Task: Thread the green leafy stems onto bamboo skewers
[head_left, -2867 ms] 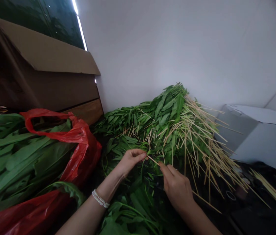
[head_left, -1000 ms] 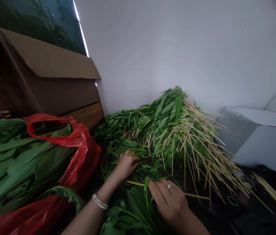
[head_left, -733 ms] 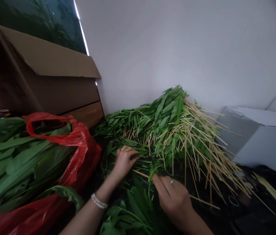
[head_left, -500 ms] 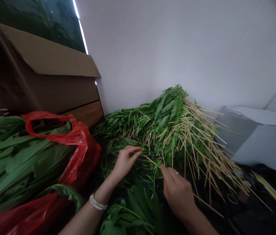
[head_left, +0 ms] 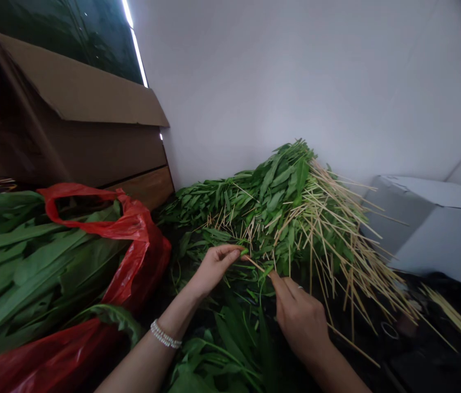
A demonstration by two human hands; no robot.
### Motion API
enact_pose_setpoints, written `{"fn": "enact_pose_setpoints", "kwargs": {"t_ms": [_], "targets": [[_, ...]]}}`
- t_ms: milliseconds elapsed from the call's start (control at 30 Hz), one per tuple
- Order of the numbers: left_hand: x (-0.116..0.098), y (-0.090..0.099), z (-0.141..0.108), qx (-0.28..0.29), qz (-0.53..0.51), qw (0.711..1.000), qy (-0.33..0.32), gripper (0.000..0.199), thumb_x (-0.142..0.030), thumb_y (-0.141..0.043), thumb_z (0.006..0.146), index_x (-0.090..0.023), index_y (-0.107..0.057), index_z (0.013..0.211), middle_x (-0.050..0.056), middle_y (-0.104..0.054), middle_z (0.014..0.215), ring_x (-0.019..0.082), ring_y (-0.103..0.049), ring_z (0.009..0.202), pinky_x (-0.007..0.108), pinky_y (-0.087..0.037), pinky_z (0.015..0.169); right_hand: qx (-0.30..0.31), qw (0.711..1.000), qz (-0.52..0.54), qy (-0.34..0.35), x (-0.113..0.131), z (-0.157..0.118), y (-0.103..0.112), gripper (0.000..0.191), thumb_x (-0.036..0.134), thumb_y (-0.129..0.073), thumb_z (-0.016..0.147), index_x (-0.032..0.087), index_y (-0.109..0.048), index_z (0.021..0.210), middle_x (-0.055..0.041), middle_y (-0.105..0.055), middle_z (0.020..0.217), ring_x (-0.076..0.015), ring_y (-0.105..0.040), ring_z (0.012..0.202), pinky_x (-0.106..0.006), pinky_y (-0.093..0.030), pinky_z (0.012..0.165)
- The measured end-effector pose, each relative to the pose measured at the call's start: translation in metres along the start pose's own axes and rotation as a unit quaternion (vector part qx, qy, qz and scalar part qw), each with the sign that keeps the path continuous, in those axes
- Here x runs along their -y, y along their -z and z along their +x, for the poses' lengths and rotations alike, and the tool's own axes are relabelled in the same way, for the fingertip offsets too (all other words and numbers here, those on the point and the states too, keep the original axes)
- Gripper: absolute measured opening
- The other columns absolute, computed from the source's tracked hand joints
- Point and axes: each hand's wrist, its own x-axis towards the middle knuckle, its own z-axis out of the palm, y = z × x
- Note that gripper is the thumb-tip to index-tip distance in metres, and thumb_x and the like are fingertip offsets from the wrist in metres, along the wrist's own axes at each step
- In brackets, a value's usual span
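Observation:
My left hand [head_left: 219, 266], with a beaded bracelet on the wrist, pinches a small green leaf piece [head_left: 244, 252] between thumb and fingertips. My right hand [head_left: 300, 314], wearing a ring, is closed round a thin wooden stick [head_left: 256, 265] that points up and left. The stick's tip is close to the left fingertips; whether it touches the green piece is hard to tell. A bit of green stem hangs by the right fingertips. Behind both hands lies a heap of leaves on sticks [head_left: 281, 185], their bare ends fanning right. Loose leaves [head_left: 217, 355] lie below, between my forearms.
At the left, a red plastic bag [head_left: 142, 240] holds long green leaves [head_left: 37, 267]. An open cardboard box [head_left: 91, 147] stands behind it. A white box [head_left: 447, 234] is at the right, with more bare sticks [head_left: 455, 316] in front. A pale wall rises at the back.
My left fingertips have shifted slightly right, and the green piece between them shows more clearly near the stick's tip. My right hand has moved slightly right with the stick.

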Motion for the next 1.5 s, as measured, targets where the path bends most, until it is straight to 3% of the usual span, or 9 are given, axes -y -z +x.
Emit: {"fn": "enact_pose_setpoints", "kwargs": {"t_ms": [433,633,867,1500], "targets": [[0.0025,-0.0013,0.0000,-0.006,-0.009,1.000,0.012,0.033,-0.039,-0.067,0.078,-0.012,-0.071,0.097,0.008,-0.076,0.089,0.023,-0.069,0.091,0.037,-0.049,0.091,0.007,1.000,-0.004,-0.006,-0.0003,-0.0008,-0.0009,0.034,0.009,-0.035,0.091,0.010,-0.061,0.112,-0.0035,-0.061,0.072,-0.0125,-0.057,0.061,-0.024,-0.040,0.054],[0.0050,-0.0055,-0.0010,0.028,0.002,1.000,0.012,0.032,-0.039,-0.068,0.076,-0.013,-0.072,0.094,0.007,-0.076,0.087,0.024,-0.069,0.090,0.037,-0.049,0.091,0.012,1.000,-0.007,-0.015,0.0016,-0.0011,-0.0016,0.034,0.011,-0.033,0.092,0.010,-0.061,0.112,-0.0039,-0.061,0.072,-0.0123,-0.058,0.061,-0.023,-0.041,0.055],[0.0065,-0.0043,-0.0002,-0.022,-0.061,0.997,0.043,0.034,-0.039,-0.072,0.073,-0.012,-0.072,0.095,0.010,-0.075,0.090,0.024,-0.070,0.089,0.036,-0.050,0.088,0.003,1.000,-0.012,-0.011,0.0001,-0.0004,-0.0012,0.034,0.011,-0.033,0.093,0.010,-0.061,0.111,-0.0036,-0.061,0.071,-0.0117,-0.057,0.058,-0.023,-0.039,0.053],[0.0084,-0.0033,0.0016,-0.018,-0.058,0.998,0.029,0.028,-0.033,-0.074,0.072,-0.013,-0.074,0.091,0.007,-0.076,0.083,0.021,-0.069,0.085,0.034,-0.048,0.092,0.028,0.999,-0.022,-0.019,0.0020,-0.0034,-0.0028,0.034,0.009,-0.033,0.091,0.011,-0.061,0.111,-0.0032,-0.063,0.073,-0.0119,-0.057,0.058,-0.023,-0.038,0.053]]}}
